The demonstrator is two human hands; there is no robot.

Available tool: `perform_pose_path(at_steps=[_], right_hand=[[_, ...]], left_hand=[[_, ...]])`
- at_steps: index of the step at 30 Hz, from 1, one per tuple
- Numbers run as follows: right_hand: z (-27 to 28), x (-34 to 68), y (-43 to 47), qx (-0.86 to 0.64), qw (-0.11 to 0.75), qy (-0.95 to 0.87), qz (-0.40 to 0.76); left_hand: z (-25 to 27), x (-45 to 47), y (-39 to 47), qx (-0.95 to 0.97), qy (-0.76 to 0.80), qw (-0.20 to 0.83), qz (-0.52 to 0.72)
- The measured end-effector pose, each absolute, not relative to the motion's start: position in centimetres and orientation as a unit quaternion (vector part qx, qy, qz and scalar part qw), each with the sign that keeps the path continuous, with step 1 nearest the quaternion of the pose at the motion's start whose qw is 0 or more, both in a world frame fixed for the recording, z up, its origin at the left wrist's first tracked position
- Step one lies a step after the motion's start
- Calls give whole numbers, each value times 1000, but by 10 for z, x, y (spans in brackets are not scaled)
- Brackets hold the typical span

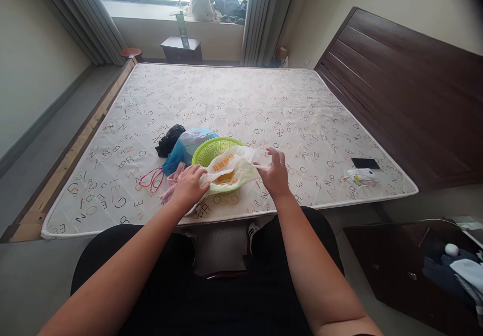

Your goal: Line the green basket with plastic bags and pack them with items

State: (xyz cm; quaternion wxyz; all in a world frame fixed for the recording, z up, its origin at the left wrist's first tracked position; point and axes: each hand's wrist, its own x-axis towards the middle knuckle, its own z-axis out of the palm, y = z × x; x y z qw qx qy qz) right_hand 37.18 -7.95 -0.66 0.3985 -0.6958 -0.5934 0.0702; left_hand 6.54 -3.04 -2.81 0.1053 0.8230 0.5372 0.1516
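Observation:
A white plastic bag (241, 157) with orange print is stretched between my two hands over a green plastic basket (211, 148). My left hand (188, 187) grips its left edge, fingers bent over the plastic. On the other side my right hand (275, 172) pinches the bag's right end between thumb and fingers. Something orange (225, 177) shows at the bag's middle; I cannot make out what it is. Beside my left hand lies a pink cloth (173, 181). A blue bag (183, 147) with red cords and a black plastic bag (170, 140) lie behind it.
The letter-patterned mattress (241, 104) carries everything. To the right lie a black phone (365, 163) and a white device (361, 175) with a cable. A dark side table (392, 255) stands at lower right, a nightstand (182, 50) with a glass vase beyond the bed.

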Motion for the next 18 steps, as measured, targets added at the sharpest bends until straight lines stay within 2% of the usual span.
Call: perform_pose_path(at_steps=[8,14,18], right_hand=[[0,367,-78,-679,209,-685,160],[3,361,-76,-697,186,-668,184],[0,360,-75,-705,201,-654,184]], left_hand=[[-33,66,-29,812,556,114,140],[-28,67,-30,821,547,105,124],[-25,67,-30,824,546,99,114]])
